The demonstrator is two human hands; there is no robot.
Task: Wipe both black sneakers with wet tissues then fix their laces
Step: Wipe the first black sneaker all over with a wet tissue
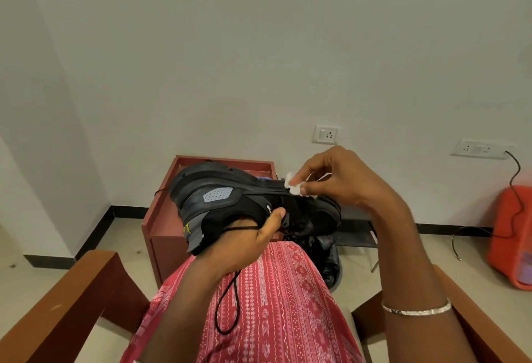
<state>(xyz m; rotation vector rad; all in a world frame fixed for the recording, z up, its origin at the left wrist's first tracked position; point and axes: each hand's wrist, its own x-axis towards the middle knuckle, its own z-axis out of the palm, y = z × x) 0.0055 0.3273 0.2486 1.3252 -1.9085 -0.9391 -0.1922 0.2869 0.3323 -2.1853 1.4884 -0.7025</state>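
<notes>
Wiping is under way on one black sneaker (230, 204) — it's held up in the air over the lap, sole turned up and away, heel to the left. Left hand (244, 244) is clamped on its collar, thumb pressed on the side. Right hand (339, 181) pinches a small white wet tissue (293, 185) w/ fingertips, touching the sole edge near the toe. A loose black lace (230, 302) hangs down over the pink patterned skirt (282, 305). Behind: a red-brown side table (161, 218) — 2nd sneaker not clearly in view. Risks, imo: the tissue is tiny, so it could shred or slip out of the pinch; the dangling lace could snag, or the shoe could twist in the one-hand grip. White lettering near the thumb — too small to read
</notes>
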